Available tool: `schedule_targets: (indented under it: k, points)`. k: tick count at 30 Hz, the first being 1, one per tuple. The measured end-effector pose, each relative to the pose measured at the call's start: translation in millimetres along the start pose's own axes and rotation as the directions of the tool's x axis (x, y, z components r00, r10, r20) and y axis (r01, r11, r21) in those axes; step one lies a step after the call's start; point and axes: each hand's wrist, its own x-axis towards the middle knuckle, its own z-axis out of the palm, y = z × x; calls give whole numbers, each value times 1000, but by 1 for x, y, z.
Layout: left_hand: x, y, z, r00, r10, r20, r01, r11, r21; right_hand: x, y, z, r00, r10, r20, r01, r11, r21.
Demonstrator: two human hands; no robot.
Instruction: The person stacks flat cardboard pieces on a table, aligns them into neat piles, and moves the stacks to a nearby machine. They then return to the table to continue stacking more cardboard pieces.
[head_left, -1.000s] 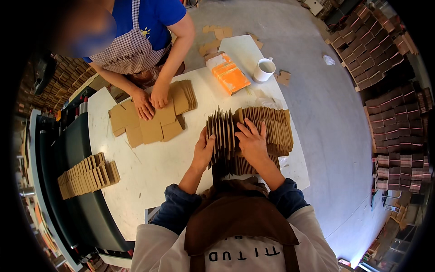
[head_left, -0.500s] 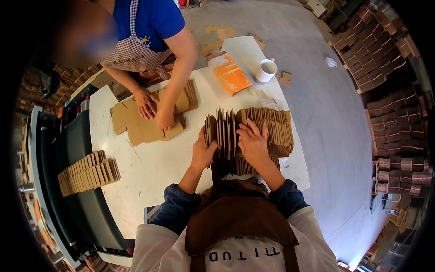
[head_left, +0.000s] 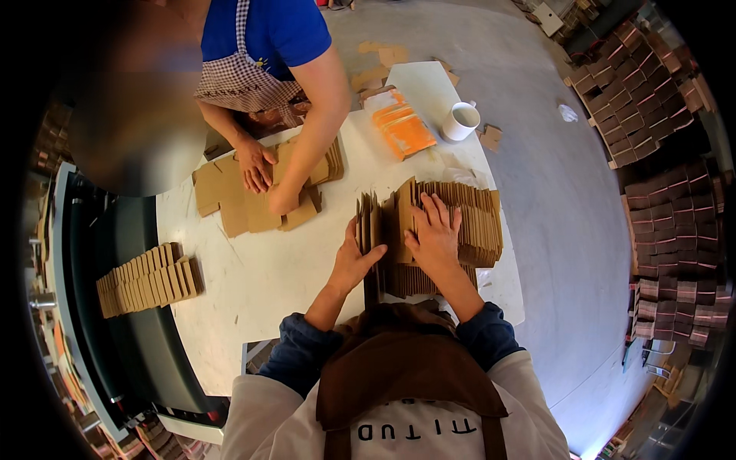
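Observation:
On the table in front of me stands a long row of folded brown cardboard pieces (head_left: 477, 226), packed upright on edge. My right hand (head_left: 435, 238) lies on the left end of this row, fingers spread over the top edges and thumb toward the end. To its left, my left hand (head_left: 351, 259) closes around a small upright bundle of cardboard pieces (head_left: 369, 218), thumb on the near right side and fingers on the left. A gap separates the bundle from the row. More folded cardboard (head_left: 410, 282) shows below the row, close to my apron.
Across the white table (head_left: 253, 291), a co-worker's hands (head_left: 261, 172) press on flat cardboard sheets (head_left: 234, 199). A white mug (head_left: 461, 121) and an orange-and-white packet (head_left: 400, 126) stand at the far right. Cardboard pieces (head_left: 149, 280) lie on a black conveyor (head_left: 146, 337) at left.
The loose pieces fanned out between my hands have come together, leaving a gap between bundle and row. My right fingers have flattened and spread. The whole view has shifted slightly.

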Motion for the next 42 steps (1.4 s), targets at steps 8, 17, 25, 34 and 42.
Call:
schedule_targets:
  k: [8,17,25,34,42]
  points:
    - [-8,-18,0,994,92,-63,-75,969,237,-1,-6,-2,1000,6,-7,-6,1000,3]
    - [-10,-29,-11,975,116,-191,-25,906,423,-1,-1,6,999,0,35,0,1000,-14]
    - [-44,-80,-150,998,-54,25,59,960,-274,-7,6,14,1000,-22,12,22,999,-25]
    - [-99,-120,-212,976,-191,-107,133,906,-402,-6,7,12,998,-13,62,15,999,-29]
    - [-71,-37,-103,965,114,-236,-31,944,328,-8,1,18,997,-65,38,67,996,-58]
